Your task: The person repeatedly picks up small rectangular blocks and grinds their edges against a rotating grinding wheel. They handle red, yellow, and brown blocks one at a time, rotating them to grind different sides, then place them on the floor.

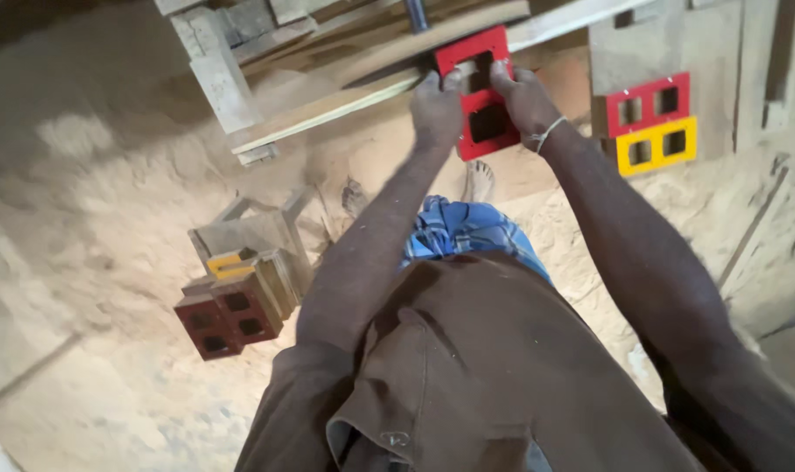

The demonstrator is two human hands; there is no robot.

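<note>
Upper centre of the frame: a red frame [479,94] with two square openings is held between both hands. The left hand [437,109] is closed on its left edge, fingers curled over the rim. The right hand [526,98] is closed on its right edge, one finger hooked at the upper opening; a pale band is worn at that wrist. Both grips are narrow and fully taken up by the frame. The frame is held upright against a long pale wooden plank [345,100] that runs slantwise from upper centre towards the left.

Upper right: a second red frame [649,105] is seen just above a yellow frame [657,147], the two touching, set against a grey block [721,52]. Whether they are fixed to it cannot be told.

Left of centre, lower down: a dark red block [227,316] with square holes rests on the ground, touching a yellow piece [230,263] and some grey timber.

The ground [91,201] is sandy and pale, uneven. More timber offcuts are stacked at the upper left. A brown shirt and blue checked cloth [463,229] fill the lower centre; a bare foot [479,179] is seen below the held frame.
</note>
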